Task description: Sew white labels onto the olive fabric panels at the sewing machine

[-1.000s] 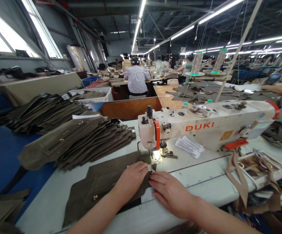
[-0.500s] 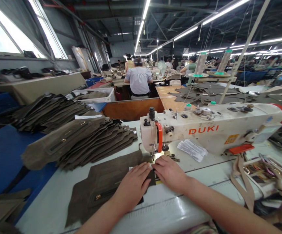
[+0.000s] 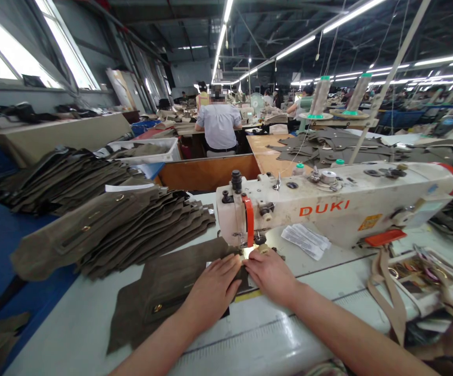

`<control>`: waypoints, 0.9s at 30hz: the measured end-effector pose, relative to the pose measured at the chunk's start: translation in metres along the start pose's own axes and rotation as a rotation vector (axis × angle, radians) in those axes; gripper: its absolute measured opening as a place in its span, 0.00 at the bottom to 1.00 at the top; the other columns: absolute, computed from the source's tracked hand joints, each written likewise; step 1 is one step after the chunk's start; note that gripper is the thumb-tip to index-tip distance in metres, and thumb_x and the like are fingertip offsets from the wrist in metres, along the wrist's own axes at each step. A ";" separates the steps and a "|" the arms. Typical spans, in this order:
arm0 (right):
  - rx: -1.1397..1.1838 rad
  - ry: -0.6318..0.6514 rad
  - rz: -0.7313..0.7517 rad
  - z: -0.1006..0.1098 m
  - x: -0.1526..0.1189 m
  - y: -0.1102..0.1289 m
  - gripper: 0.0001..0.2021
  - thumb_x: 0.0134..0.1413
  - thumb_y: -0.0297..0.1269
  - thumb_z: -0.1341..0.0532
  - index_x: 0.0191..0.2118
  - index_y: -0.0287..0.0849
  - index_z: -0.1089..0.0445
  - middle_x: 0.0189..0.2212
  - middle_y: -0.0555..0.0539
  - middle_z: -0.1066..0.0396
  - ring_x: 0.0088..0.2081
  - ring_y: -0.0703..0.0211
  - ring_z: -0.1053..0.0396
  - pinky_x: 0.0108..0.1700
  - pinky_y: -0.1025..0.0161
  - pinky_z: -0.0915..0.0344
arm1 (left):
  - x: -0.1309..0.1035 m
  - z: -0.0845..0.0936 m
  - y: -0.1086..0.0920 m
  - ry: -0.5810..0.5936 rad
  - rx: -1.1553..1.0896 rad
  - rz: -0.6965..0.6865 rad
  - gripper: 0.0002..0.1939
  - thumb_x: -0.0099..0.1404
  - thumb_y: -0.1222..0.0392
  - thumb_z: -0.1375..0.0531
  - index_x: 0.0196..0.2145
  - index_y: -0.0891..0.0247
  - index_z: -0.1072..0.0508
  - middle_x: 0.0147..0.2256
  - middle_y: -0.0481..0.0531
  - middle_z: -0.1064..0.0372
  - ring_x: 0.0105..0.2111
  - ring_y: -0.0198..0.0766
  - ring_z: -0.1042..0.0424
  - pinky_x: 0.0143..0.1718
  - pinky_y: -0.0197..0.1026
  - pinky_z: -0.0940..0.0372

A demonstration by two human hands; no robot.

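Observation:
My left hand lies flat on a dark olive fabric piece with a zipped slot, its fingers stretched out beside the needle area. A bit of white label shows at its fingertips. My right hand is at the fabric's right edge, just below the lit presser foot of the sewing machine; its fingers are bent together, and what they pinch, if anything, is hidden. Both hands' fingertips nearly meet in front of the needle.
A tall stack of olive pieces stands left of the machine. White labels lie on the machine bed. At the right are a tray of metal rings and beige straps. A person sits ahead.
The fabric under my hands has shifted slightly up toward the needle, uncovering more of the yellow strip beside it. The whole view has moved a little, and both hands keep nearly the same pose.

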State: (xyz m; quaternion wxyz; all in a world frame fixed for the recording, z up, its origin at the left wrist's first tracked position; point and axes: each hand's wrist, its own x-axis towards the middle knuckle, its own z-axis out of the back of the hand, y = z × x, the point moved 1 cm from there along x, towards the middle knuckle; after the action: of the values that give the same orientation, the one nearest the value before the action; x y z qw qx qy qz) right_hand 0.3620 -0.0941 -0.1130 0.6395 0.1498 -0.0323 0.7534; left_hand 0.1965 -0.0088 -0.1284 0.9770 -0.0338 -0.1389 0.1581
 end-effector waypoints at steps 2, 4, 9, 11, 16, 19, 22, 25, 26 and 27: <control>-0.009 0.012 -0.007 0.001 0.000 0.000 0.09 0.64 0.28 0.46 0.39 0.39 0.28 0.36 0.45 0.29 0.39 0.56 0.35 0.47 0.59 0.42 | 0.001 0.000 0.000 0.004 -0.003 0.011 0.20 0.69 0.62 0.48 0.57 0.63 0.35 0.56 0.58 0.33 0.56 0.45 0.34 0.57 0.51 0.38; -0.013 0.019 -0.010 0.002 0.001 0.001 0.09 0.64 0.28 0.46 0.39 0.39 0.28 0.36 0.44 0.29 0.39 0.55 0.35 0.46 0.59 0.42 | 0.003 -0.001 0.001 -0.001 -0.013 0.013 0.20 0.69 0.62 0.48 0.58 0.63 0.35 0.56 0.58 0.33 0.56 0.45 0.34 0.57 0.51 0.38; -0.013 -0.002 -0.009 0.002 0.002 0.000 0.10 0.64 0.28 0.46 0.38 0.38 0.28 0.36 0.43 0.29 0.39 0.54 0.35 0.45 0.58 0.42 | 0.004 0.000 0.002 0.003 -0.015 0.003 0.20 0.69 0.62 0.48 0.58 0.62 0.36 0.57 0.58 0.34 0.57 0.44 0.35 0.57 0.50 0.39; -0.014 -0.003 -0.007 0.001 0.001 0.000 0.10 0.64 0.28 0.47 0.39 0.38 0.28 0.35 0.43 0.29 0.39 0.54 0.36 0.45 0.58 0.41 | 0.004 0.001 0.002 0.006 -0.009 0.007 0.20 0.69 0.62 0.48 0.58 0.63 0.35 0.57 0.58 0.33 0.57 0.45 0.34 0.57 0.51 0.38; -0.020 0.012 -0.011 0.002 0.001 0.001 0.09 0.63 0.28 0.46 0.39 0.38 0.28 0.35 0.43 0.29 0.39 0.54 0.35 0.45 0.58 0.41 | 0.004 0.002 0.000 0.007 -0.006 0.021 0.20 0.69 0.62 0.48 0.58 0.63 0.35 0.57 0.57 0.34 0.57 0.44 0.35 0.58 0.51 0.39; -0.019 0.000 -0.008 0.002 0.001 0.001 0.09 0.64 0.28 0.46 0.38 0.38 0.28 0.36 0.43 0.29 0.39 0.54 0.35 0.45 0.59 0.41 | 0.004 0.002 -0.002 0.014 -0.006 0.027 0.20 0.69 0.62 0.48 0.57 0.63 0.35 0.57 0.57 0.34 0.57 0.44 0.35 0.58 0.50 0.40; -0.012 -0.014 0.000 0.001 0.001 0.000 0.08 0.64 0.28 0.46 0.38 0.38 0.28 0.35 0.44 0.29 0.39 0.55 0.35 0.45 0.59 0.41 | 0.004 0.002 -0.002 0.008 0.002 0.032 0.19 0.69 0.62 0.48 0.57 0.62 0.35 0.57 0.57 0.34 0.57 0.43 0.35 0.58 0.50 0.40; -0.012 -0.035 0.003 0.000 0.001 0.000 0.08 0.63 0.28 0.45 0.37 0.38 0.29 0.35 0.45 0.29 0.38 0.55 0.35 0.45 0.59 0.41 | 0.003 0.001 -0.002 0.008 0.005 0.033 0.20 0.69 0.62 0.48 0.58 0.63 0.35 0.57 0.57 0.34 0.57 0.44 0.35 0.58 0.50 0.40; -0.012 -0.038 0.003 -0.001 0.001 0.000 0.08 0.63 0.28 0.45 0.37 0.38 0.29 0.35 0.44 0.29 0.38 0.55 0.35 0.45 0.59 0.40 | 0.003 0.001 -0.002 0.010 0.002 0.033 0.20 0.69 0.62 0.48 0.58 0.63 0.35 0.57 0.57 0.34 0.57 0.44 0.35 0.58 0.51 0.40; -0.011 -0.040 0.003 -0.001 0.001 0.000 0.08 0.63 0.28 0.45 0.37 0.38 0.28 0.35 0.44 0.29 0.38 0.55 0.34 0.45 0.59 0.40 | 0.003 0.001 -0.002 0.012 -0.002 0.033 0.20 0.69 0.62 0.48 0.58 0.62 0.35 0.57 0.57 0.34 0.57 0.44 0.35 0.58 0.51 0.40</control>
State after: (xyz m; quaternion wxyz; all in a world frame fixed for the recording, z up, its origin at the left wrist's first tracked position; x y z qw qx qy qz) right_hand 0.3619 -0.0932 -0.1142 0.6384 0.1612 -0.0492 0.7510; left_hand 0.1994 -0.0094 -0.1263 0.9751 -0.0380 -0.1325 0.1740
